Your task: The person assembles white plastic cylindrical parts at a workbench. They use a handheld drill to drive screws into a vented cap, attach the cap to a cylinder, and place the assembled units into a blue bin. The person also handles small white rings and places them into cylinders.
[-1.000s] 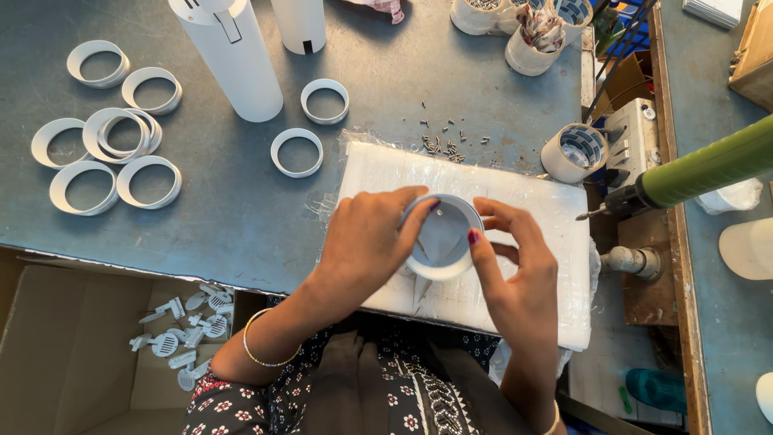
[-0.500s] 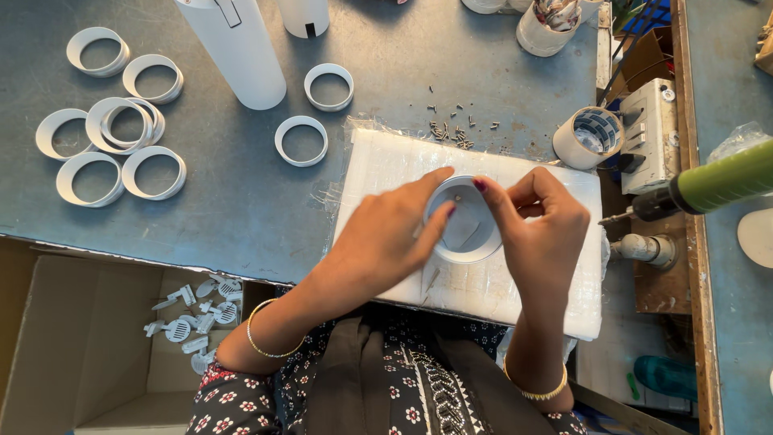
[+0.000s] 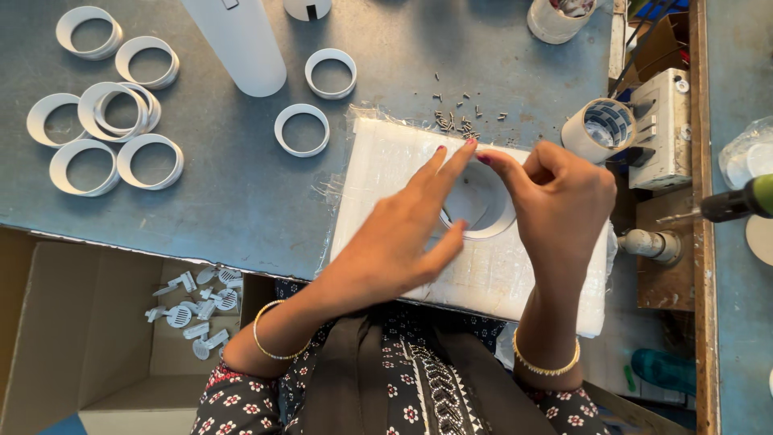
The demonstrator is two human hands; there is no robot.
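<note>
— What packaging is on the bench (image 3: 241, 193)?

— A white foam pad wrapped in clear film (image 3: 403, 161) lies at the near edge, right of the middle. A roll of tape (image 3: 600, 129) stands just past its far right corner, beside a grey switch box (image 3: 664, 129). A white tub (image 3: 555, 20) sits at the far edge. Below the near left edge an open cardboard box (image 3: 97, 338) holds small white plastic parts (image 3: 197, 310).

— And around the pad?

— Loose white rings (image 3: 105, 121) cluster toward the far left corner, with two more rings (image 3: 314, 101) near the middle. A tall white tube (image 3: 241, 44) stands at the far edge. Small grey screws (image 3: 455, 117) are scattered just beyond the pad's far edge. A green-handled power tool (image 3: 741, 201) points in from the right.

— Where is the piece being worked?

— A white ring (image 3: 483, 209) rests on the pad, between both hands. The left hand (image 3: 394, 234) covers its left side, fingers spread flat and thumb on the near rim, pressing rather than closing round it. The right hand (image 3: 560, 201) is curled over its right rim, fingertips pinched at the far edge, meeting the left index tip. I cannot tell whether that pinch holds a small thing.
</note>
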